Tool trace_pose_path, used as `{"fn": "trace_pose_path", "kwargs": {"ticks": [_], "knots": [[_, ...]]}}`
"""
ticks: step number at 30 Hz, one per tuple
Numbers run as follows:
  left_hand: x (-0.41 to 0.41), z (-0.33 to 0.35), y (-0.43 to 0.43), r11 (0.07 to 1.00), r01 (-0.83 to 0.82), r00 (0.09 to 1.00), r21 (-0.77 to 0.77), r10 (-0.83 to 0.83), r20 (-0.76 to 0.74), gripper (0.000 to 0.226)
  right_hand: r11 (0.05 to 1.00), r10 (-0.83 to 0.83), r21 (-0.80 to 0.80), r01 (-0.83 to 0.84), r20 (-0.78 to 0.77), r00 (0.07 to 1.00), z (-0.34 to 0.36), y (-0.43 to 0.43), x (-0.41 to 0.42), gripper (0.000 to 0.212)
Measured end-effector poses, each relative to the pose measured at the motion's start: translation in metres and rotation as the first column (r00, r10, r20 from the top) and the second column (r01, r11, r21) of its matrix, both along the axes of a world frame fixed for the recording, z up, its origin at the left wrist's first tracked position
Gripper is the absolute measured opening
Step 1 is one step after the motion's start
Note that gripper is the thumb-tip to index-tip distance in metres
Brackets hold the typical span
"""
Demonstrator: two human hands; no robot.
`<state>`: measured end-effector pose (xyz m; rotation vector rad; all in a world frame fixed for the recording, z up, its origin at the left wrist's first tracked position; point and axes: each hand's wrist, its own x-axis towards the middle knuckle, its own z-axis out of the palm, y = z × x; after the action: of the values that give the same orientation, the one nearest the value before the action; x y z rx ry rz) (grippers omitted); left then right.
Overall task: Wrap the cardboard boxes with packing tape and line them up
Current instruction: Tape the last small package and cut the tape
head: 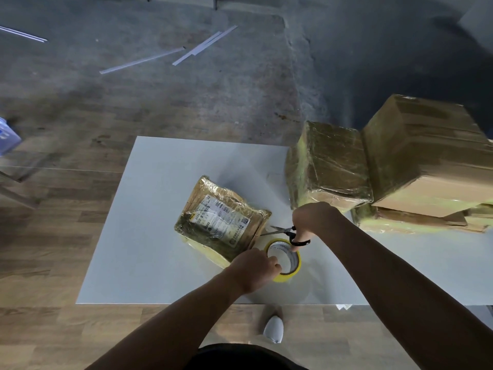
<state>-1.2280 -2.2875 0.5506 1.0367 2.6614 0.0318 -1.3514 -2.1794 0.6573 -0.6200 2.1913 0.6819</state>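
- White shoe [273, 329] on the wood floor, nearest the body, below and between both forearms.
- Left hand [256, 268]: fingers curled over the rim of a yellow tape roll [284, 260], gripping it. The roll sits on the white table [133, 236].
- Right hand [312, 220], just beyond the roll: closed around black-handled scissors [282, 231], fingers through the loops. Blades slightly parted, pointing left; tips at the near right corner of the small box.
- Small cardboard box [221, 222], just beyond the left hand and left of the right hand: lies flat, turned at an angle, glossy with tape, white shipping label facing up. Whether a tape strand runs from roll to box is unclear.
- Taped box [328, 164], directly beyond the right hand: taller, shiny wrap all over.
- Large box [426, 156], right of that one and touching it: rests on flatter cardboard pieces [426, 220].
- Pale strips [205, 45] on the grey floor, far beyond both hands.
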Motion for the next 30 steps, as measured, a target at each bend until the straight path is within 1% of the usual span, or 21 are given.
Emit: {"fn": "trace_pose_path", "kwargs": {"ticks": [2, 4, 5, 7, 8, 9, 11, 12, 13, 15, 16, 18, 20, 22, 24, 25, 27, 28, 30], "knots": [[-0.001, -0.001, 0.001, 1.0, 0.004, 1.0, -0.011, -0.004, 0.007, 0.022, 0.999, -0.042, 0.001, 0.042, 0.036, 0.998, -0.001, 0.007, 0.002, 0.043], [-0.001, -0.001, 0.001, 1.0, 0.008, 1.0, -0.024, -0.008, 0.021, 0.021, 0.998, -0.064, -0.011, 0.064, 0.028, 0.998, -0.003, 0.015, 0.005, 0.045], [-0.001, -0.001, 0.001, 0.999, 0.014, 1.0, -0.034, -0.013, 0.02, 0.021, 0.996, -0.088, -0.01, 0.088, 0.032, 0.996, -0.007, 0.018, 0.007, 0.048], [0.0, -0.001, 0.002, 0.998, 0.036, 0.999, -0.055, -0.036, 0.009, 0.021, 0.987, -0.157, -0.009, 0.159, 0.122, 0.98, -0.014, 0.024, 0.012, 0.059], [0.0, -0.002, 0.002, 0.997, 0.046, 0.999, -0.064, -0.046, 0.0, 0.022, 0.986, -0.164, -0.015, 0.168, 0.154, 0.974, -0.015, 0.026, 0.013, 0.065], [-0.001, -0.002, 0.003, 0.997, 0.054, 0.998, -0.063, -0.054, -0.011, 0.022, 0.983, -0.177, -0.023, 0.183, 0.155, 0.972, -0.017, 0.028, 0.013, 0.07], [-0.001, -0.001, 0.005, 0.996, 0.057, 0.998, -0.071, -0.059, -0.018, 0.022, 0.99, -0.134, -0.03, 0.139, 0.123, 0.983, -0.015, 0.033, 0.011, 0.073], [-0.002, 0.0, 0.006, 0.994, 0.056, 0.998, -0.09, -0.058, -0.021, 0.022, 0.989, -0.126, -0.059, 0.134, 0.118, 0.985, -0.015, 0.037, 0.007, 0.075], [-0.004, 0.001, 0.007, 0.993, 0.051, 0.998, -0.105, -0.054, -0.023, 0.022, 0.981, -0.157, -0.096, 0.167, 0.105, 0.982, -0.016, 0.044, 0.004, 0.074], [-0.005, 0.005, 0.01, 0.993, 0.049, 0.999, -0.109, -0.049, 0.002, 0.021, 0.968, -0.21, -0.127, 0.215, 0.055, 0.976, -0.023, 0.059, 0.0, 0.066], [-0.004, 0.008, 0.012, 0.99, 0.067, 0.998, -0.127, -0.067, -0.003, 0.018, 0.969, -0.208, -0.131, 0.208, 0.013, 0.978, -0.028, 0.068, -0.001, 0.057], [-0.001, 0.01, 0.018, 0.973, 0.113, 0.993, -0.203, -0.117, -0.008, 0.009, 0.966, -0.226, -0.144, 0.213, -0.08, 0.971, -0.043, 0.085, 0.003, 0.042], [-0.001, 0.013, 0.024, 0.957, 0.001, 0.999, -0.289, -0.011, -0.033, 0.019, 0.96, -0.243, -0.176, 0.218, -0.139, 0.96, -0.062, 0.103, 0.01, 0.04], [-0.001, 0.007, 0.031, 0.957, -0.032, 0.998, -0.289, 0.014, -0.065, 0.026, 0.944, -0.278, -0.231, 0.237, -0.166, 0.946, -0.08, 0.118, 0.017, 0.041], [-0.003, 0.009, 0.04, 0.962, -0.035, 0.996, -0.272, 0.012, -0.087, 0.027, 0.921, -0.322, -0.283, 0.267, -0.168, 0.932, -0.095, 0.128, 0.025, 0.039], [-0.005, 0.013, 0.045, 0.959, -0.031, 0.997, -0.28, 0.009, -0.082, 0.022, 0.914, -0.33, -0.305, 0.269, -0.171, 0.928, -0.102, 0.13, 0.029, 0.038], [-0.007, 0.008, 0.051, 0.961, 0.036, 0.998, -0.274, -0.023, 0.05, 0.011, 0.911, -0.324, -0.333, 0.244, -0.208, 0.923, -0.113, 0.131, 0.036, 0.036], [-0.008, 0.003, 0.053, 0.96, 0.026, 0.996, -0.279, -0.001, 0.089, 0.017, 0.917, -0.307, -0.336, 0.215, -0.249, 0.918, -0.118, 0.13, 0.039, 0.035], [-0.01, -0.005, 0.055, 0.964, 0.005, 0.999, -0.267, 0.008, 0.048, 0.023, 0.932, -0.272, -0.323, 0.164, -0.325, 0.906, -0.125, 0.127, 0.042, 0.031]]}}
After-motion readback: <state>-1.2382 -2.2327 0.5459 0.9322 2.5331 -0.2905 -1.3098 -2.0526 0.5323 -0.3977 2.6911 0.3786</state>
